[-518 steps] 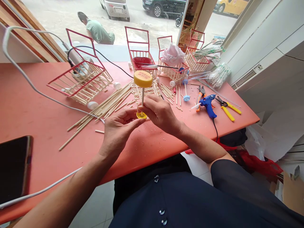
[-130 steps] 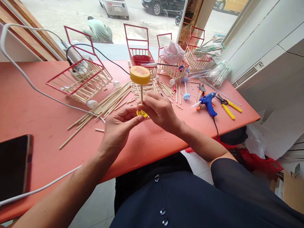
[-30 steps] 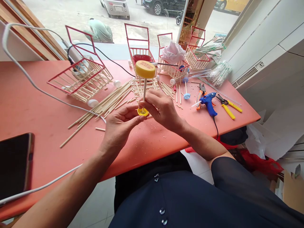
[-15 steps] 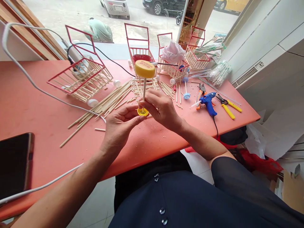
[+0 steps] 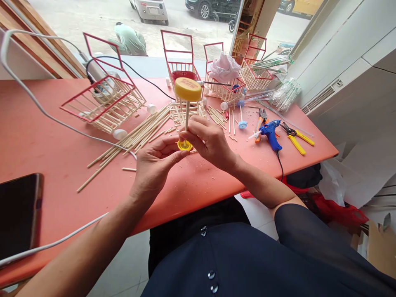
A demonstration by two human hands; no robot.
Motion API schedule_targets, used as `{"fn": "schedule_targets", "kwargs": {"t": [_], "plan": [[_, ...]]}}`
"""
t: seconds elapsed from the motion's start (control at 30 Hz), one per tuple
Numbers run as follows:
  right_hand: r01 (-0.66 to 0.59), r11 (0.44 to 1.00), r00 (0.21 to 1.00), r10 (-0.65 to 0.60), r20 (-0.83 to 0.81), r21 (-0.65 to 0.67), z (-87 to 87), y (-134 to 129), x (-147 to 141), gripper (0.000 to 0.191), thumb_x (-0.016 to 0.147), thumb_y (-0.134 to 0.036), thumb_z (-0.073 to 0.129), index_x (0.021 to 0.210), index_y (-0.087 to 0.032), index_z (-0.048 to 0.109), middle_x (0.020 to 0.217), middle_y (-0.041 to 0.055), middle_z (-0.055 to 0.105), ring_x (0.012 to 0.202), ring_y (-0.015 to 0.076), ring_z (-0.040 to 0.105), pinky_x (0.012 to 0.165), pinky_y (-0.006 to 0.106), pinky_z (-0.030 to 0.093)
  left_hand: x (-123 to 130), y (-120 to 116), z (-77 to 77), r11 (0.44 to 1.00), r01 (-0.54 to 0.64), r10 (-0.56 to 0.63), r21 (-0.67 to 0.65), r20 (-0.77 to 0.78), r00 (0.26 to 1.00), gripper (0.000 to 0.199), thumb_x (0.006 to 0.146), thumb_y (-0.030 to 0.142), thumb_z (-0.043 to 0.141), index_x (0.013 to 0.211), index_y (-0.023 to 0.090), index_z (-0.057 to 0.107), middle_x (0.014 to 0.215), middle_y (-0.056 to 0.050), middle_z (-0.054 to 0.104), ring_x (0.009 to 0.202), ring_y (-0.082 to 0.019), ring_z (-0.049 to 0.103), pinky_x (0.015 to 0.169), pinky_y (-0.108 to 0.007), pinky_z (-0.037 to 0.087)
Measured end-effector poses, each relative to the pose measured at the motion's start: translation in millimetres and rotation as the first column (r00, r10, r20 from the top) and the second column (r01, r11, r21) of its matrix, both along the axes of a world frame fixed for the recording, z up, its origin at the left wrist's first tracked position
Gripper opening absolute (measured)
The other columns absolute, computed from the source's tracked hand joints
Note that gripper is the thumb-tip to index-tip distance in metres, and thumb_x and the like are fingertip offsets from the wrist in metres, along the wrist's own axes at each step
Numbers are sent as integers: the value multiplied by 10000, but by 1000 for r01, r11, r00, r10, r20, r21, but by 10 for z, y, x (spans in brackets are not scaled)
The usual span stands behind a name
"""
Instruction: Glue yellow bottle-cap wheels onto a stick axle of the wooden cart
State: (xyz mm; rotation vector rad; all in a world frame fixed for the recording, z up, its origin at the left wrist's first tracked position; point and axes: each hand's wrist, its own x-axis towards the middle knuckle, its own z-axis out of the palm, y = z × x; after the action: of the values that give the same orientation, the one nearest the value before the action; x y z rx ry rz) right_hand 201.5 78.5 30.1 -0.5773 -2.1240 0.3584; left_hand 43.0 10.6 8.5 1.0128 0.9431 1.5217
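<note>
My left hand (image 5: 157, 161) is closed on a small yellow bottle cap (image 5: 185, 145), its open side facing up. Pinched in my right hand (image 5: 208, 140) is a thin wooden stick (image 5: 187, 115), held upright, its lower end inside that cap. A second yellow cap (image 5: 188, 89) with reddish print sits on the stick's top end. Just behind my hands lies a small lattice of sticks (image 5: 185, 110). Left of them is a pile of loose wooden sticks (image 5: 136, 136).
Several small stick carts with red rims, one a cart (image 5: 105, 101) at left, line the back. At right lie a blue glue gun (image 5: 270, 134), yellow-handled pliers (image 5: 298, 140) and orange pliers (image 5: 261, 119). A phone (image 5: 18, 214) and white cable (image 5: 58, 237) are at left. Outside, a person (image 5: 130, 39) crouches.
Almost nothing differs. The whole view has shifted very slightly; both hands keep the same hold on the stick and the lower cap.
</note>
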Motion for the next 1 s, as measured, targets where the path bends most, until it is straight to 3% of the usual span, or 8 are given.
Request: {"fn": "schedule_targets", "kwargs": {"t": [0.7, 1.0], "plan": [[13, 1000, 1000, -13, 10, 3, 4, -12, 7, 421, 1167, -410, 384, 811, -213, 490, 844, -14, 468, 816, 127, 496, 799, 273, 470, -13, -4, -21, 1000, -3, 3, -13, -35, 999, 412, 657, 354, 1022, 1025, 271, 856, 972, -31, 849, 904, -194, 798, 887, -330, 666], [-17, 999, 999, 19, -41, 44, 20, -24, 5, 402, 1165, -368, 410, 802, -210, 486, 838, -20, 473, 789, 116, 483, 772, 266, 450, -13, -5, -27, 1000, 1, -1, -1, 6, 1000, 384, 684, 298, 1006, 1037, 252, 861, 1011, -49, 858, 930, -209, 807, 906, -347, 677]]}}
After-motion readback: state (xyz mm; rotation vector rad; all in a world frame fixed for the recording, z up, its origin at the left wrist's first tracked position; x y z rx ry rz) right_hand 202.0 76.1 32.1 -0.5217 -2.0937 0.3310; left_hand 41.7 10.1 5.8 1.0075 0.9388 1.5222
